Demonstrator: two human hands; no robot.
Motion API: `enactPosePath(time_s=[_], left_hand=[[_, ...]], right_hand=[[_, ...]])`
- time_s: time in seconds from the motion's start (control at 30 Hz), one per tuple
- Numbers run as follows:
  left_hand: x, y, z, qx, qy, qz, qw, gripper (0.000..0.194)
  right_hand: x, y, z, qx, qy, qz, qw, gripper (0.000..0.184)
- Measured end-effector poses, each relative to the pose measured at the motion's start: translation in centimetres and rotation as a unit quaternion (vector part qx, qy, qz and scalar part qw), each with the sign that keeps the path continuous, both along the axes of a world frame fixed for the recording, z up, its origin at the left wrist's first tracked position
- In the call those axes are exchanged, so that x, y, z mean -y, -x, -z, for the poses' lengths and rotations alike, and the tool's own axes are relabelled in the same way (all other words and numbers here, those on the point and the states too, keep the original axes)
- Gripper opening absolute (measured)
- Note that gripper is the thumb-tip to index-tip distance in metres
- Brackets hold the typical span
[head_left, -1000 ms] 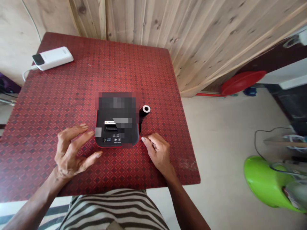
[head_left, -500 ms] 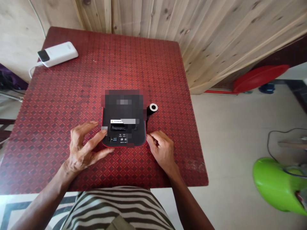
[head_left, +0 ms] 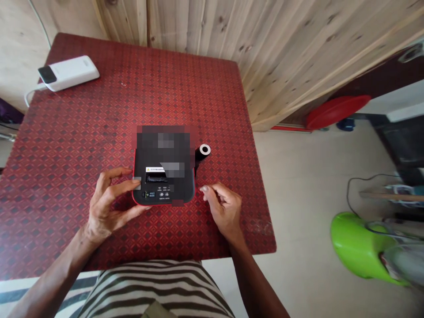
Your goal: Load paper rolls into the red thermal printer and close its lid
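A black device (head_left: 162, 154) with a red rim is set near the middle of a red patterned table (head_left: 198, 97); it is taken as the centre of the clock. Its upper part is blurred, and a dark slot (head_left: 156, 178) is seen towards its lower edge.

The left hand (head_left: 107, 205) is placed at eight o'clock, its fingers and thumb spread around the seven-o'clock corner: the nine-o'clock side is touched by the fingers, the lower edge by the thumb.

The right hand (head_left: 223, 206) is held at four o'clock, just beside the device, its fingers curled and the thumb brought close to the index finger; whether anything is pinched there cannot be told.

Between two and three o'clock, a black cylinder (head_left: 201, 153) with a white ring-shaped end is seen beside the device. At ten o'clock, well apart, a white block (head_left: 74, 73) is laid.
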State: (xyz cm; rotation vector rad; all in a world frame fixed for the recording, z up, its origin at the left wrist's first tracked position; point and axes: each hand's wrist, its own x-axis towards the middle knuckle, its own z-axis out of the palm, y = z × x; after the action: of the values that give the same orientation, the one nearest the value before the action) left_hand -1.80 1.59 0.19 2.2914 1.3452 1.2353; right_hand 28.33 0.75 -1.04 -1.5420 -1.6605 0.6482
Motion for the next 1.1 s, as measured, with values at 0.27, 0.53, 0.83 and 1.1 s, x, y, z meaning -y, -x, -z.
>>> enactPosePath(time_s=[0.27, 0.53, 0.83, 1.1], left_hand=[[0.1, 0.3, 0.7, -0.015, -0.013, 0.010, 1.000, 0.058], [0.5, 0.4, 1.1, -0.060, -0.059, -0.005, 0.996, 0.065], [0.7, 0.7, 1.5, -0.075, -0.049, -0.011, 0.996, 0.072], [0.7, 0.8, 1.6, -0.076, -0.045, -0.001, 0.996, 0.072]], right_hand=[[-1.9, 1.5, -5.5, 0.016, -0.120, -0.062, 0.991, 0.015], [-8.3, 7.0, -8.0, 0.264, -0.131, -0.263, 0.919, 0.018], [-11.6, 10.3, -7.7, 0.389, -0.024, -0.307, 0.868, 0.018], [-9.6, 8.8, -9.6, 0.353, -0.028, -0.261, 0.898, 0.012]])
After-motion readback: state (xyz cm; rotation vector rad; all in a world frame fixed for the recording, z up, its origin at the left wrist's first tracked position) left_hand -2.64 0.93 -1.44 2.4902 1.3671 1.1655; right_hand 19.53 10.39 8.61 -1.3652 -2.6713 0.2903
